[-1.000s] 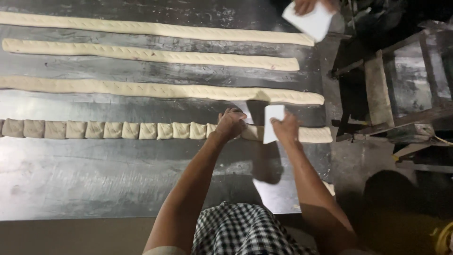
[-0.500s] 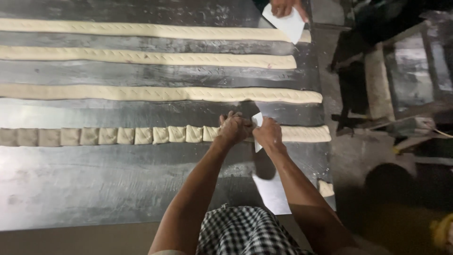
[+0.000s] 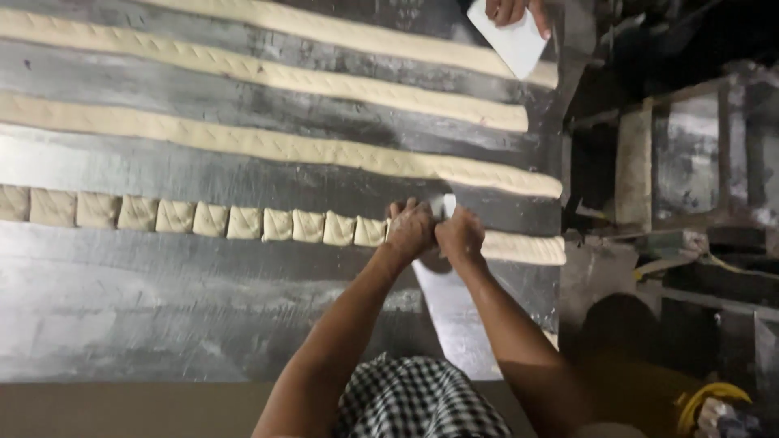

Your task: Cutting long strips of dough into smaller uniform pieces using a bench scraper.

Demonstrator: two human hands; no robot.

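Note:
My left hand (image 3: 410, 229) and my right hand (image 3: 460, 235) are pressed together over the nearest dough strip (image 3: 523, 248) on a grey metal table (image 3: 203, 316). Between them a white scraper blade (image 3: 448, 204) stands on the strip; my right hand grips it, and my left hand rests on the dough beside it. Left of my hands the strip lies as a row of several cut squares (image 3: 195, 219). To the right an uncut length remains.
Three more long dough strips (image 3: 276, 146) lie across the table further back. Another person's hand holds a white scraper (image 3: 511, 36) at the top right. A metal rack (image 3: 690, 162) stands beyond the table's right edge.
My right hand has brought the scraper down from a raised position onto the strip and closed up against my left hand. The view has shifted a little.

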